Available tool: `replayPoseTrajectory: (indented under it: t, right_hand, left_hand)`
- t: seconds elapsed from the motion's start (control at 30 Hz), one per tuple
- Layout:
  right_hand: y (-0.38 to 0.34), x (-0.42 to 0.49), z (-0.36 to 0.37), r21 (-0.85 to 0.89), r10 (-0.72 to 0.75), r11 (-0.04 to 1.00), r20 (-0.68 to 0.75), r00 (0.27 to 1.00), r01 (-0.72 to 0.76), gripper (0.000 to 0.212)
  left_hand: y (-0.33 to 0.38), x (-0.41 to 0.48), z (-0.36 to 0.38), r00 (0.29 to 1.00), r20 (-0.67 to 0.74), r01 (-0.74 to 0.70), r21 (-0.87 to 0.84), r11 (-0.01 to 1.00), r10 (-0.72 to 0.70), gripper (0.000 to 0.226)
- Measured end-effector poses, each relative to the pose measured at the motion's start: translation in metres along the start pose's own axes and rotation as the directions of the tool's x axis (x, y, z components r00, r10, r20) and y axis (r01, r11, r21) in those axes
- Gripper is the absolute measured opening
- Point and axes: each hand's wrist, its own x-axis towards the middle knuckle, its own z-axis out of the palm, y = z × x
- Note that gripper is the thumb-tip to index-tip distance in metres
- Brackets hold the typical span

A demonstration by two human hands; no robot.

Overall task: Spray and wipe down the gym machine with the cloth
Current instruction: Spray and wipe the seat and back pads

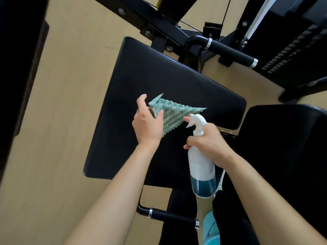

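Note:
A black padded seat of the gym machine fills the middle of the head view. Above it my left hand pinches a green and white wavy cloth, which hangs spread out over the pad. My right hand grips the neck of a white spray bottle with blue liquid in its lower part. Its index finger rests on the trigger, and the nozzle points toward the cloth, almost touching its lower edge.
A second black pad lies to the right. Black steel frame bars and a grip handle stand behind the seat, another handle below it. A weight stack is at the upper right. The floor is tan.

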Motion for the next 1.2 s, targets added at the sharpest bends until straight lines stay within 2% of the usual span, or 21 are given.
replayPoseTrajectory:
  t: [0.07, 0.13, 0.23, 0.3, 0.43, 0.5, 0.57, 0.7, 0.8, 0.87, 0.97, 1.1, 1.17, 1.2]
  right_hand:
    - [-0.007, 0.009, 0.004, -0.016, -0.004, 1.0, 0.053, 0.999, 0.005, 0.067]
    - [-0.008, 0.018, 0.009, -0.032, 0.038, 0.999, 0.086, 0.996, -0.035, 0.057]
    - [-0.001, 0.022, 0.015, -0.083, 0.115, 0.991, 0.08, 0.99, -0.108, 0.018]
    - [0.005, 0.018, 0.016, -0.107, 0.151, 0.984, 0.064, 0.986, -0.144, 0.007]
    - [0.008, 0.012, 0.018, -0.079, 0.116, 0.991, 0.118, 0.986, -0.107, 0.033]
    - [0.001, 0.015, 0.023, -0.091, 0.052, 0.995, 0.145, 0.988, -0.039, 0.048]
    - [-0.008, 0.02, 0.027, -0.076, 0.014, 0.997, 0.179, 0.984, -0.001, 0.052]
    - [-0.019, 0.031, 0.033, -0.116, 0.015, 0.993, 0.249, 0.968, 0.015, 0.05]
    - [-0.021, 0.036, 0.033, -0.179, 0.039, 0.984, 0.232, 0.972, 0.003, 0.041]
    - [-0.021, 0.037, 0.031, -0.162, 0.059, 0.986, 0.207, 0.977, -0.025, 0.044]
    - [-0.02, 0.038, 0.027, -0.116, 0.044, 0.993, 0.123, 0.991, -0.029, 0.034]
    - [-0.014, 0.035, 0.02, -0.061, 0.045, 0.997, 0.038, 0.998, -0.042, 0.031]
    - [-0.011, 0.032, 0.019, -0.039, 0.049, 0.998, 0.027, 0.998, -0.048, 0.035]
    - [-0.011, 0.029, 0.018, -0.015, 0.048, 0.999, 0.025, 0.999, -0.047, 0.042]
  left_hand:
    - [-0.006, -0.003, -0.004, 0.996, 0.022, 0.093, -0.09, 0.992, -0.091, 0.065]
    - [-0.017, -0.009, -0.01, 0.989, 0.039, 0.147, -0.182, 0.972, -0.142, 0.066]
    - [-0.034, -0.023, -0.022, 0.986, 0.024, 0.165, -0.2, 0.966, -0.164, 0.063]
    - [-0.046, -0.036, -0.032, 0.98, 0.036, 0.201, -0.173, 0.964, -0.198, 0.059]
    - [-0.066, -0.06, -0.043, 0.946, 0.124, 0.315, -0.144, 0.938, -0.299, 0.048]
    - [-0.07, -0.067, -0.043, 0.93, 0.1, 0.365, -0.123, 0.923, -0.354, 0.04]
    - [-0.072, -0.069, -0.043, 0.919, 0.047, 0.394, -0.104, 0.913, -0.391, 0.034]
    - [-0.073, -0.069, -0.043, 0.897, -0.001, 0.438, -0.111, 0.892, -0.441, 0.029]
    - [-0.069, -0.065, -0.043, 0.904, 0.021, 0.426, -0.085, 0.901, -0.426, 0.017]
    - [-0.071, -0.062, -0.043, 0.896, 0.016, 0.442, -0.111, 0.89, -0.443, 0.016]
    - [-0.077, -0.058, -0.044, 0.869, -0.085, 0.473, -0.141, 0.87, -0.487, 0.026]
    - [-0.078, -0.056, -0.046, 0.781, -0.229, 0.577, -0.087, 0.812, -0.58, 0.021]
    - [-0.075, -0.059, -0.044, 0.808, -0.295, 0.523, -0.042, 0.851, -0.511, 0.02]
    - [-0.073, -0.061, -0.042, 0.861, -0.343, 0.401, 0.006, 0.916, -0.375, 0.02]
